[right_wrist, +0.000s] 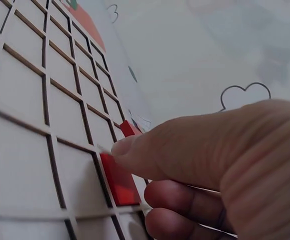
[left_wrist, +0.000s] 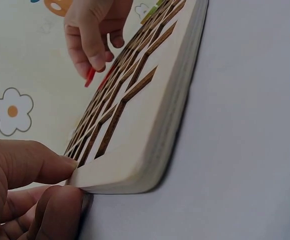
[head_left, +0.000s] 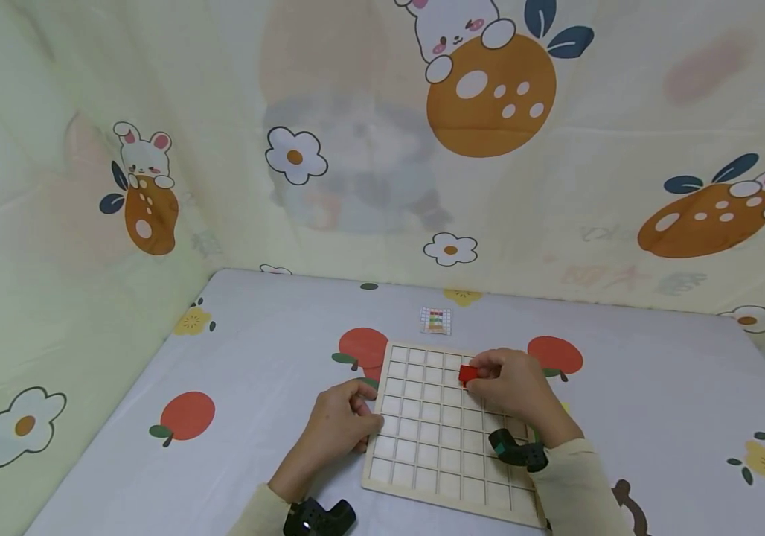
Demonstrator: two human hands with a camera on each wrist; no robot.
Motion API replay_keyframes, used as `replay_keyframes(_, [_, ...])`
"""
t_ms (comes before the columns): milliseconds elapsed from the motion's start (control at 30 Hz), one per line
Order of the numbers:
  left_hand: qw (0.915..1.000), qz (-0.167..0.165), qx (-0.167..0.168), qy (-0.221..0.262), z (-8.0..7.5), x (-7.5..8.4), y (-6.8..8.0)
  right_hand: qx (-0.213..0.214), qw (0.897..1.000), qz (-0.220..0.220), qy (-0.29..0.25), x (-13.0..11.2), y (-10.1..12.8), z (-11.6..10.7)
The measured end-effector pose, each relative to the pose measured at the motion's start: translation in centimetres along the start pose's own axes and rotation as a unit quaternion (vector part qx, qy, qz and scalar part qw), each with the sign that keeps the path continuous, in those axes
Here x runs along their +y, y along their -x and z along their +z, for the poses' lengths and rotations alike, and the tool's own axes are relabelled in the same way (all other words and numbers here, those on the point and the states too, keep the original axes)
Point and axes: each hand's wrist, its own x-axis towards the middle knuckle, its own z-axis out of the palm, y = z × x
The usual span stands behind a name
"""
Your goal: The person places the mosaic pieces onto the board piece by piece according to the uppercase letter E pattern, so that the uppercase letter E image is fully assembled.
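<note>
A wooden grid board [head_left: 416,432] with white square cells lies on the table. My left hand [head_left: 341,418] pinches its left edge, the thumb [left_wrist: 55,169] on top and curled fingers at the side. Over the far right part of the board, my right hand [head_left: 513,383] pinches a small red tile [left_wrist: 90,77] between thumb and fingers. In the right wrist view one red tile [right_wrist: 120,182] lies in a cell below the thumb. Another red piece [right_wrist: 129,128] shows just beyond the thumb, partly hidden. The right hand and forearm cover the board's right side in the head view.
Behind the board lies a small card [head_left: 436,321] with a coloured grid pattern. Yellow-green pieces [left_wrist: 150,14] show past the board's far side in the left wrist view. A printed cloth [head_left: 255,357] covers the table, and patterned curtains [head_left: 369,186] stand behind and at the left.
</note>
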Motion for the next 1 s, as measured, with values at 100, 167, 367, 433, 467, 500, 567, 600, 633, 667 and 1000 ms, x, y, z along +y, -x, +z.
replay_keyframes(100, [1.0000, -0.001, -0.001, 0.001, 0.0, 0.0, 0.0, -0.001, 1.000, 0.006, 0.005, -0.3, -0.3, 0.4])
replay_keyframes(167, [1.0000, -0.001, -0.003, 0.003, 0.0, 0.0, -0.1, -0.001, 1.000, 0.005, 0.009, -0.3, -0.5, 0.6])
replay_keyframes(367, [1.0000, 0.002, -0.007, 0.006, 0.1, 0.0, -0.2, -0.004, 1.000, 0.003, 0.012, -0.1, -0.7, 1.0])
replay_keyframes(433, [1.0000, 0.002, -0.007, 0.005, 0.1, 0.0, -0.2, -0.004, 1.000, 0.001, 0.014, -0.1, -0.7, 1.1])
replay_keyframes(467, [1.0000, 0.001, -0.007, 0.004, 0.1, 0.0, -0.2, -0.003, 1.000, 0.000, 0.016, -0.1, -0.7, 1.1])
replay_keyframes(500, [1.0000, 0.001, -0.007, 0.004, 0.0, 0.0, -0.2, -0.002, 1.000, -0.002, 0.017, -0.1, -0.7, 1.2])
replay_keyframes(567, [1.0000, 0.000, -0.006, 0.003, 0.0, 0.1, -0.2, -0.002, 1.000, -0.003, 0.018, -0.1, -0.8, 1.3])
replay_keyframes(600, [1.0000, 0.000, -0.006, 0.002, -0.1, 0.1, -0.2, -0.002, 1.000, -0.004, 0.017, -0.1, -0.8, 1.3])
replay_keyframes(633, [1.0000, -0.001, -0.005, 0.001, -0.1, 0.1, -0.2, -0.002, 1.000, -0.004, 0.015, -0.1, -0.8, 1.4])
replay_keyframes(667, [1.0000, -0.001, -0.004, 0.000, -0.1, 0.1, -0.2, -0.002, 1.000, -0.004, 0.014, -0.2, -0.8, 1.4])
replay_keyframes(1000, [1.0000, -0.001, 0.000, -0.002, -0.1, -0.1, -0.1, -0.009, 1.000, 0.011, 0.022, -0.5, -1.0, 2.0])
